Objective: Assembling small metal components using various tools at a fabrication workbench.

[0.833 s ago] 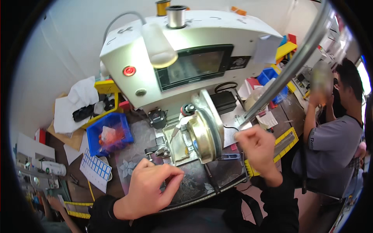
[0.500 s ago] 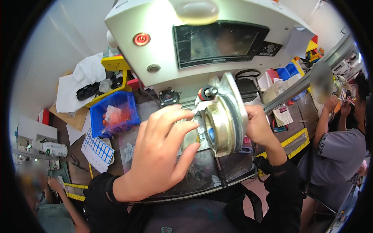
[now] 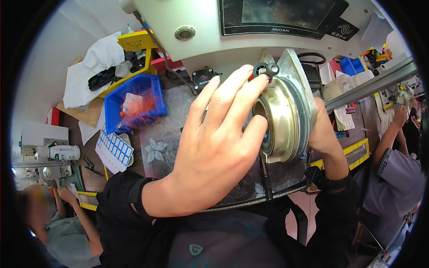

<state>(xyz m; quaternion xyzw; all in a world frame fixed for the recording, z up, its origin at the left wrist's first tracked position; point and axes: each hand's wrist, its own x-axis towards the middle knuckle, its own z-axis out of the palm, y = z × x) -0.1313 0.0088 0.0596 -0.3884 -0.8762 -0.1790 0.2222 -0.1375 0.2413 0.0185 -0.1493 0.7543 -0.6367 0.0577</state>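
Note:
A metal ring drum (image 3: 290, 120) with a shiny rim stands upright against a flat metal plate (image 3: 298, 76). At its top left sits a black knob with a threaded screw (image 3: 267, 70). My left hand (image 3: 219, 147) is open in front of the drum, fingers stretched out and apart. Its fingertips reach the knob, apparently touching it, and its thumb lies by the drum's hollow, where a bit of blue shows. My right hand (image 3: 319, 127) is behind the plate on the right side, its fingers hidden by the plate.
Behind stands a white machine with a dark screen (image 3: 281, 15). To the left are a blue bin (image 3: 156, 87) of orange fibres, a yellow bin (image 3: 143, 73) and a blue-and-white label sheet (image 3: 114, 149). A metal rail (image 3: 371, 85) slants across the right. Other people work on both sides.
My left hand has moved up and right, its fingertips now at the knob. The view has shifted, so the machine sits higher and farther right. My right hand remains behind the plate.

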